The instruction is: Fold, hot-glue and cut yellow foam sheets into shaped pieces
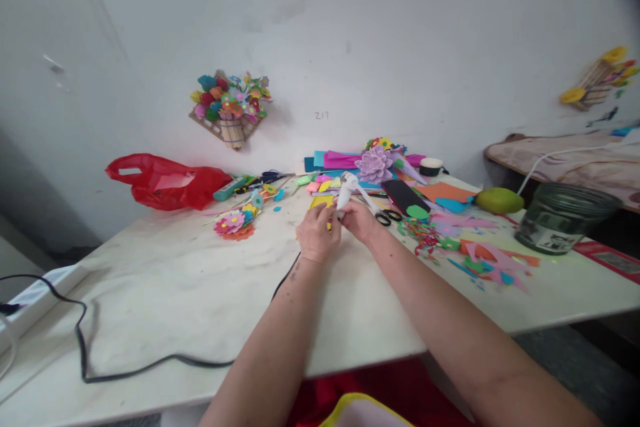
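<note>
My left hand (318,232) and my right hand (358,220) are close together above the middle of the table, with fingers curled in around a white tool that looks like a glue gun (344,196). Its upper end points away from me, and my fingers hide the lower part. A black cord (286,278) comes out by my left wrist. Under and behind my hands lies a yellow sheet (320,202). Just right of my right hand are black-handled scissors (389,217). A dark phone (406,197) lies beyond them.
Foam flowers (235,221), a red plastic bag (170,181) and pens and tools are at the left. Colourful scraps (493,260), a yellow-green fruit (499,200) and a glass jar (560,220) are at the right. A lilac flower (375,165) stands behind. A power strip (43,307) sits near left.
</note>
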Tool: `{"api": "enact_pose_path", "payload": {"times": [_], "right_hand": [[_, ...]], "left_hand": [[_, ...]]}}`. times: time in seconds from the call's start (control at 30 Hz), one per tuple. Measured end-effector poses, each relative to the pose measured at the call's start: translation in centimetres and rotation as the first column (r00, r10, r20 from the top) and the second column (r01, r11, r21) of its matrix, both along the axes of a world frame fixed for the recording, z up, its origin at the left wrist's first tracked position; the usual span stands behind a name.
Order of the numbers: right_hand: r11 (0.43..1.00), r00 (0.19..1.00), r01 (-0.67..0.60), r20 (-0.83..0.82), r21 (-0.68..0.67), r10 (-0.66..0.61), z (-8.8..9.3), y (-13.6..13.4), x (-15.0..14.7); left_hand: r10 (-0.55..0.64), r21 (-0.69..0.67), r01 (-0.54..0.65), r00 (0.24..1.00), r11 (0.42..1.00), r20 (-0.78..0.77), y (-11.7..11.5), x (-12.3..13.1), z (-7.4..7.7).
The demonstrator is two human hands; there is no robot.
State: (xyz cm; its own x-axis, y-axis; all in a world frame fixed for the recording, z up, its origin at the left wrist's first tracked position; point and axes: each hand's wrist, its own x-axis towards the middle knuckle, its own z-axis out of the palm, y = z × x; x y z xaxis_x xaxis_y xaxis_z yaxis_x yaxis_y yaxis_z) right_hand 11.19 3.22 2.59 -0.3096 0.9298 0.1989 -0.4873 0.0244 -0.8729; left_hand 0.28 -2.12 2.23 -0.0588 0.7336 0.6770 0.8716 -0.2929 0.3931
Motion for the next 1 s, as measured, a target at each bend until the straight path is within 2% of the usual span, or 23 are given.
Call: {"api": "enact_pose_path", "payload": {"times": [0.07,0.13,0.2,0.27,0.33,0.43,0.6,0.77,0.9,1.0], "right_hand": [[0.999,1.000,0.005,-0.028,-0.044,-0.006,0.2,-0.1,-0.1],[0.997,1.000,0.023,-0.012,-0.076,-0.024,0.3,-0.1,-0.2],[0.989,0.995,0.081,0.073,-0.122,-0.073,0.2,-0.1,-0.3],[0.977,0.975,0.154,0.185,-0.149,-0.125,0.0,-0.2,-0.5],[0.973,0.950,0.190,0.274,-0.133,-0.148,-0.3,-0.2,-0.6],[0.979,0.931,0.191,0.330,-0.068,-0.159,-0.7,-0.3,-0.8],[0.987,0.913,0.161,0.379,0.004,-0.151,-1.0,-0.3,-0.8],[0.986,0.856,0.156,0.490,0.055,-0.163,-0.7,-0.7,-0.7],[0.967,0.755,0.236,0.609,0.095,-0.244,-0.8,-0.7,-0.6],[0.932,0.653,0.300,0.669,0.202,-0.355,-1.1,-0.4,-0.4]], "left_hand": [[0.104,-0.087,-0.089,0.977,0.992,0.188,0.5,-1.1,0.3],[0.277,-0.246,-0.203,0.906,0.948,0.319,1.0,-2.5,0.6],[0.411,-0.380,-0.284,0.857,0.880,0.310,1.4,-4.0,0.7],[0.480,-0.483,-0.333,0.849,0.810,0.221,1.8,-5.0,0.6],[0.459,-0.518,-0.334,0.878,0.788,0.133,2.1,-5.4,0.2],[0.393,-0.481,-0.353,0.919,0.802,-0.019,2.5,-5.5,-0.8],[0.315,-0.452,-0.364,0.931,0.814,-0.183,3.1,-5.7,-1.8],[0.284,-0.467,-0.352,0.935,0.811,-0.211,2.9,-6.1,-1.5],[0.297,-0.492,-0.363,0.931,0.791,-0.210,2.5,-6.6,-0.9],[0.321,-0.491,-0.392,0.920,0.778,-0.225,2.5,-7.1,-0.7]]}}
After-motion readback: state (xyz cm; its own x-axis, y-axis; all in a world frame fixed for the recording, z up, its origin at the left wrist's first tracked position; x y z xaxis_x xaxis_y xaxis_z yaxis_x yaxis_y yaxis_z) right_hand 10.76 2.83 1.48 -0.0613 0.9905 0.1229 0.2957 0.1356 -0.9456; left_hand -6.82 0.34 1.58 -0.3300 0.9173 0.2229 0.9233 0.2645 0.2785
